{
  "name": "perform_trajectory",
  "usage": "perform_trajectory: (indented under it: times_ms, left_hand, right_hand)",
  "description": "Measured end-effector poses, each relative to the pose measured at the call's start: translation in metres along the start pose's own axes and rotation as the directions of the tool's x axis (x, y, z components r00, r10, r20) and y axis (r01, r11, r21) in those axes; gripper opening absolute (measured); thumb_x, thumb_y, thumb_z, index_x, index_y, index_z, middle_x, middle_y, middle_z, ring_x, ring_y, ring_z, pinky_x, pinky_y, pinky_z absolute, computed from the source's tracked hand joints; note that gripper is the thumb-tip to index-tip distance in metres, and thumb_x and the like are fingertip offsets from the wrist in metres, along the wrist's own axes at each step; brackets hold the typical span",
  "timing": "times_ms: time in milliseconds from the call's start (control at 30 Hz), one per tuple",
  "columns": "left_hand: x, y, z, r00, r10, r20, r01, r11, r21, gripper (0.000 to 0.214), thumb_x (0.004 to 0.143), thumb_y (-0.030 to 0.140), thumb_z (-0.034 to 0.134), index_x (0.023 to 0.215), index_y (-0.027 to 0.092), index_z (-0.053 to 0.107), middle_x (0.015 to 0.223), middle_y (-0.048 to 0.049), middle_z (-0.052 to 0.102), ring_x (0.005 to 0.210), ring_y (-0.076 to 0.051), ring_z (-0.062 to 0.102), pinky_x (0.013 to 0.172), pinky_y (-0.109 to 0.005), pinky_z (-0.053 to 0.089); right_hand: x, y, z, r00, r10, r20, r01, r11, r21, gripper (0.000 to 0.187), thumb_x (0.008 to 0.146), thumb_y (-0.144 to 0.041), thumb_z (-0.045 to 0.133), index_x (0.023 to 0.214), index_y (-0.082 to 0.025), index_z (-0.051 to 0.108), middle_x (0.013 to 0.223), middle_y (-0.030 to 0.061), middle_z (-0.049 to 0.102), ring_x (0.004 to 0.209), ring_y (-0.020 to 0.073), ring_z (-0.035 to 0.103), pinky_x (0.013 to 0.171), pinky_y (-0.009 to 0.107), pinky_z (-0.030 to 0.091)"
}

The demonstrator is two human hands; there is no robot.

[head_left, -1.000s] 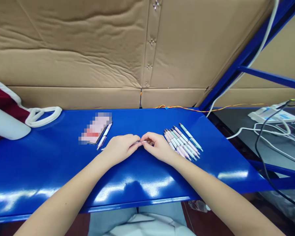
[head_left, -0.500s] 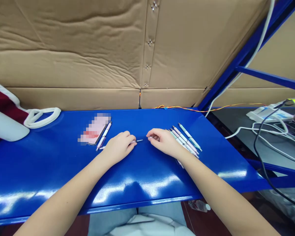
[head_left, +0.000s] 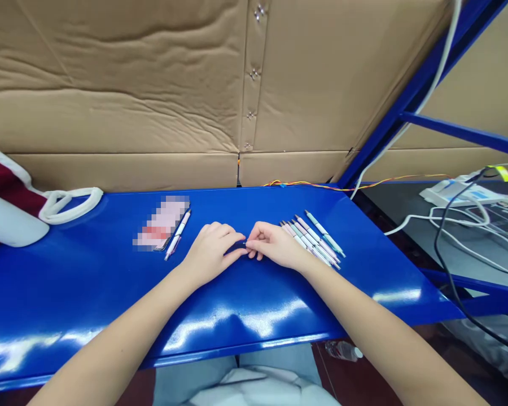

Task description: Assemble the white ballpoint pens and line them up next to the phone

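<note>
My left hand (head_left: 214, 252) has its thumb and forefinger spread apart, the tips close to or touching my right fingertips; nothing shows in its grip. With thumb and fingers pinched, my right hand (head_left: 273, 245) holds a pen, of which only a thin pale tip (head_left: 244, 243) shows; the rest is hidden behind the fingers. Beside and partly behind my right wrist lie several pens in a slanted row, with a pale green pen (head_left: 325, 233) outermost. To the left of my left hand, a white and lilac pen (head_left: 178, 234) lies alongside a blurred pink phone-like object (head_left: 163, 223).
A white cup-like cylinder (head_left: 8, 217) and a dark red cloth with a white strap (head_left: 74, 206) are at the left. Cardboard (head_left: 152, 124) walls the back of the blue table (head_left: 88, 282). White cables (head_left: 440, 217) and a laptop-like device lie at the right.
The pen has left my left hand, whose fingers have opened. My hands have come together, and my right fingers now pinch around a thin tip.
</note>
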State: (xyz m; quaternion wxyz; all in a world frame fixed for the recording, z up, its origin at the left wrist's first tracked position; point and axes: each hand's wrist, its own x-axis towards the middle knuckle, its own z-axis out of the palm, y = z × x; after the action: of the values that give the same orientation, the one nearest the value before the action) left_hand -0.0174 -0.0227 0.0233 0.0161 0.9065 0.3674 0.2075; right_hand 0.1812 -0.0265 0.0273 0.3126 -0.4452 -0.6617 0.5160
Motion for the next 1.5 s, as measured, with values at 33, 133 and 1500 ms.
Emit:
perform_trajectory:
  times_ms: [33, 133, 1500]
  left_hand:
    - [0.0, 0.003, 0.0, 1.0, 0.021, -0.012, -0.021, 1.0, -0.011, 0.028, 0.092, 0.04, 0.044, 0.098, 0.021, 0.064, 0.092, -0.005, 0.064, 0.085, -0.019, 0.053, 0.076, -0.033, 0.037]
    - [-0.001, 0.008, 0.002, 0.999, 0.035, -0.042, -0.037, 0.998, -0.041, 0.027, 0.094, 0.033, 0.04, 0.09, 0.02, 0.065, 0.085, -0.0033, 0.065, 0.079, -0.017, 0.053, 0.073, -0.032, 0.036]
    - [-0.004, -0.032, -0.034, 0.927, -0.231, 0.295, 0.246, 0.969, -0.016, 0.025, 0.085, 0.044, 0.047, 0.09, 0.023, 0.061, 0.084, -0.0012, 0.066, 0.073, -0.018, 0.059, 0.062, -0.027, 0.041]
  right_hand:
    - [0.0, -0.001, 0.001, 1.0, -0.002, 0.022, 0.001, 0.999, 0.041, 0.016, 0.079, -0.03, 0.059, 0.075, -0.018, 0.049, 0.062, -0.0009, 0.063, 0.055, 0.0102, 0.059, 0.051, 0.022, 0.048]
    - [0.0, 0.0, 0.003, 0.998, -0.009, 0.058, 0.003, 0.994, 0.108, 0.02, 0.078, -0.033, 0.06, 0.075, -0.017, 0.048, 0.063, -0.0014, 0.062, 0.052, 0.0087, 0.058, 0.047, 0.02, 0.045]
    - [-0.003, -0.003, -0.022, 0.958, -0.274, -0.079, 0.141, 0.695, -0.706, 0.008, 0.086, -0.019, 0.049, 0.087, -0.018, 0.057, 0.076, 0.0015, 0.063, 0.068, 0.0139, 0.056, 0.064, 0.025, 0.036]
